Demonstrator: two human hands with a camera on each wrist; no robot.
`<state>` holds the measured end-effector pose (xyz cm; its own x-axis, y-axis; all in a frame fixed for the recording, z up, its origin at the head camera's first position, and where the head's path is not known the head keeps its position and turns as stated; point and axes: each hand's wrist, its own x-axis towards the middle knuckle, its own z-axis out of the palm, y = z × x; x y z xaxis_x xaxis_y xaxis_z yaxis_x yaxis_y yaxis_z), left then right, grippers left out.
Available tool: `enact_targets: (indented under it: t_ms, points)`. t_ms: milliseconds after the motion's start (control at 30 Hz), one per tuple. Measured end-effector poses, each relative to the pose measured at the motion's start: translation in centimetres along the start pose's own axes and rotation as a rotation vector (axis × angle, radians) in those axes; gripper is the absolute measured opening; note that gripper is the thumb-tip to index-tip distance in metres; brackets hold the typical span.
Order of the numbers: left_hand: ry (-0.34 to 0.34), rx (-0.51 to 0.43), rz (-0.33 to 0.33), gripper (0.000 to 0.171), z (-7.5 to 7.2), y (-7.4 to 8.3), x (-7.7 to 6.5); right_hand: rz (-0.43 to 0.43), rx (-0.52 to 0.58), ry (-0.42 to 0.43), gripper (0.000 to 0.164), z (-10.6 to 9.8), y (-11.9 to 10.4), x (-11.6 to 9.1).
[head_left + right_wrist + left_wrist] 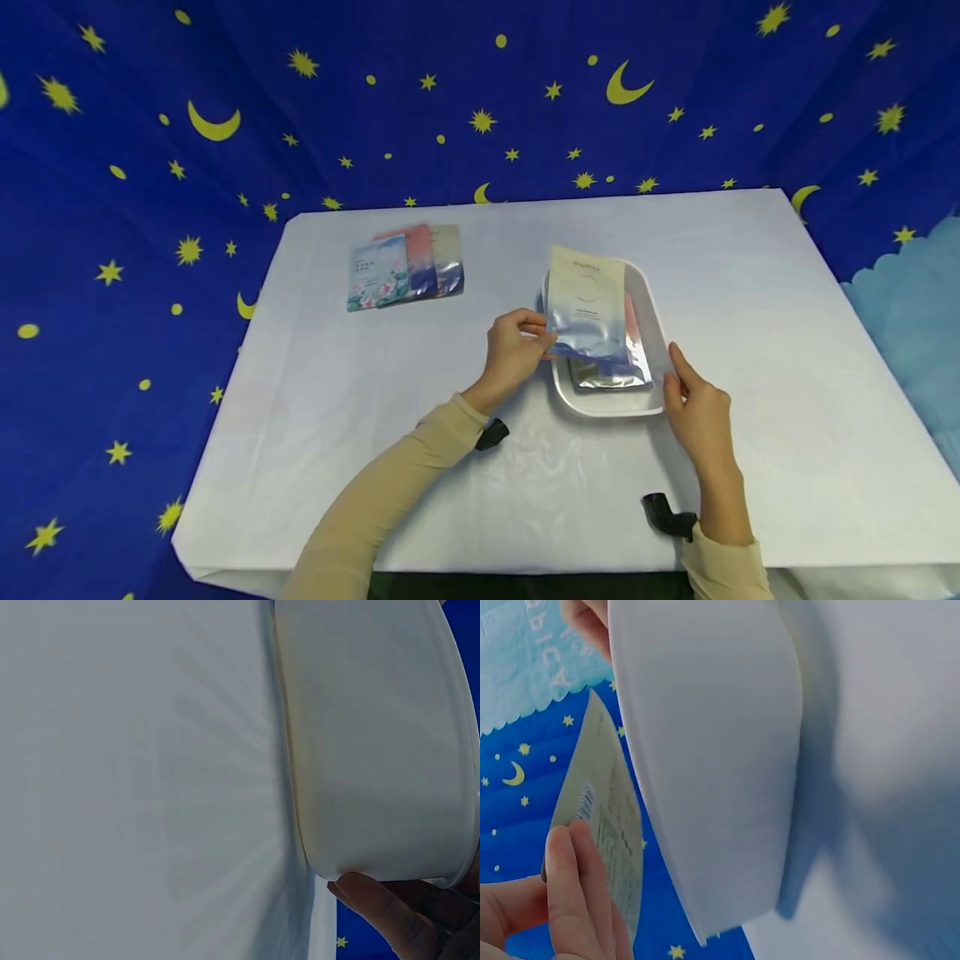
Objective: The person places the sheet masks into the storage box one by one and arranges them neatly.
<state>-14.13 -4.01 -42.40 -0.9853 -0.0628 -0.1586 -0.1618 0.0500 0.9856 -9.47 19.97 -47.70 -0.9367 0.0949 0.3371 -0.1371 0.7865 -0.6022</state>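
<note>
My left hand (516,350) pinches the lower left edge of a flat cream-and-blue sheet mask sachet (587,292). That sachet is over the white plastic tray (662,354), covering part of what lies inside. Its printed back with a barcode (586,801) faces the left wrist camera, fingers and thumb on either side of the edge. Under it in the tray are more sachets, one with a pink edge (632,321) and a shiny silvery lower end (613,382). At the tray's right side my right hand (699,408) grips the rim, fingertips against the tray's wall (375,765).
Further back on the left of the white-covered table (315,400) lie overlapping sachets: a light blue floral one (377,275), a pink-and-blue one (420,258) and a beige-and-blue one (448,258). A blue star-and-moon cloth (420,108) hangs behind.
</note>
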Motion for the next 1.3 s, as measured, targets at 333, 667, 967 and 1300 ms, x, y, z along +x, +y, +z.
enact_targets:
  t_ms: [333,667,967,1300]
  points:
    - [0.018,0.110,0.012,0.018,2.7,-0.3,-0.3,0.026,0.002,-0.001,0.042,-0.1,-0.1,0.0]
    - [-0.060,0.136,-0.041,0.029,3.7,-0.9,-0.6,0.031,0.013,-0.001,0.042,0.1,-0.1,0.1]
    - [-0.131,0.381,0.199,0.035,2.0,0.4,-1.1,-0.006,0.011,0.011,0.042,0.3,-0.2,0.3]
    - [0.058,0.278,0.157,0.041,-4.0,0.0,0.8,0.038,-0.002,0.001,0.041,0.4,-0.3,0.0]
